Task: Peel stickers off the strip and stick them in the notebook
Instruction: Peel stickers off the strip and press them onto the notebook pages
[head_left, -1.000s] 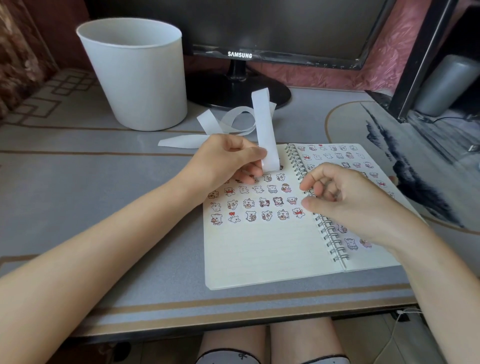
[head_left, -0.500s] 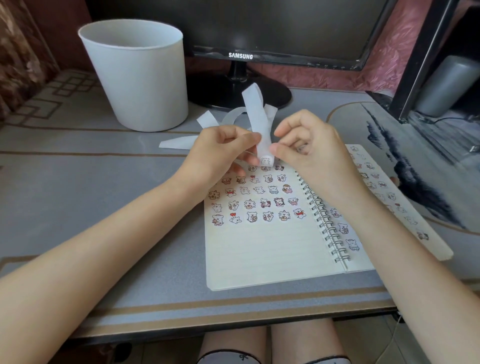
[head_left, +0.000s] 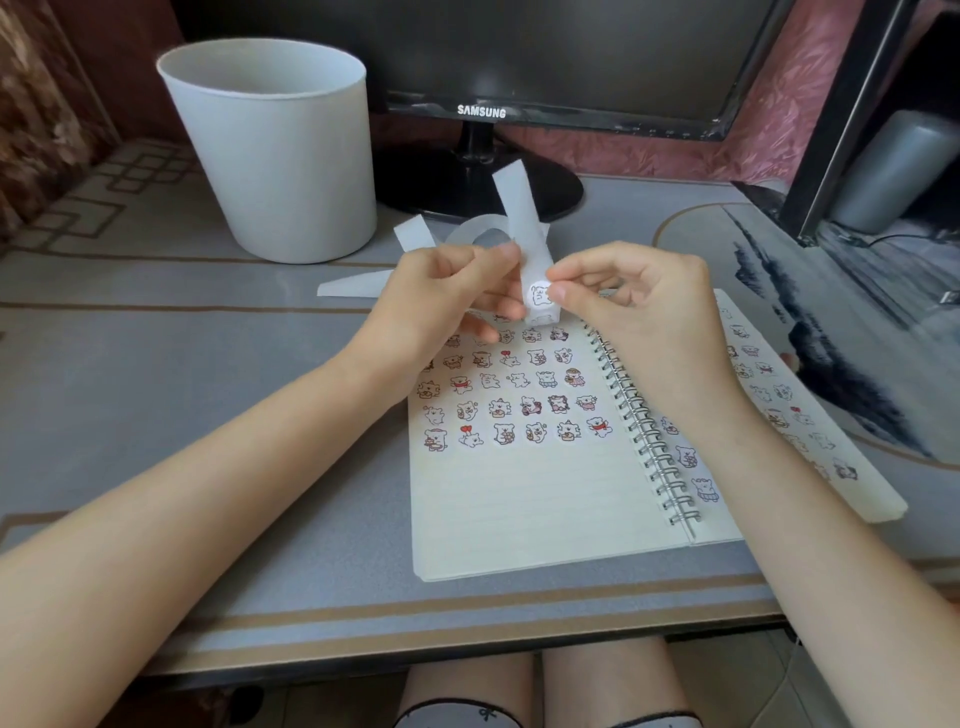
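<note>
Across a grey desk (head_left: 156, 374) with tan border lines, an open spiral notebook (head_left: 524, 499) lies flat near the front edge. Behind the notebook stands a dark Samsung monitor (head_left: 545, 57) on a round black foot. Behind and to the left of the notebook sits a tall white plastic bin (head_left: 280, 156), upright. The notebook's left page carries rows of small cartoon animal stickers across its upper half, and its lower half is bare lined paper. Its right page, past the wire spiral, also shows stickers and is partly hidden by an arm. Both of the person's bare forearms reach in from the near side, and the two hands meet just above the notebook's top edge. The left hand (head_left: 447, 301) has its thumb and fingers curled, pinching a white paper strip (head_left: 519, 218). The strip rises from that grip and loops away behind the notebook, its loose tail lying on the desk. The right hand (head_left: 639, 312) brings thumb and forefinger together on a small round sticker (head_left: 540, 295) at the strip's lower end, with its other fingers loosely curled. Whether the sticker has begun lifting off the strip cannot be told.
</note>
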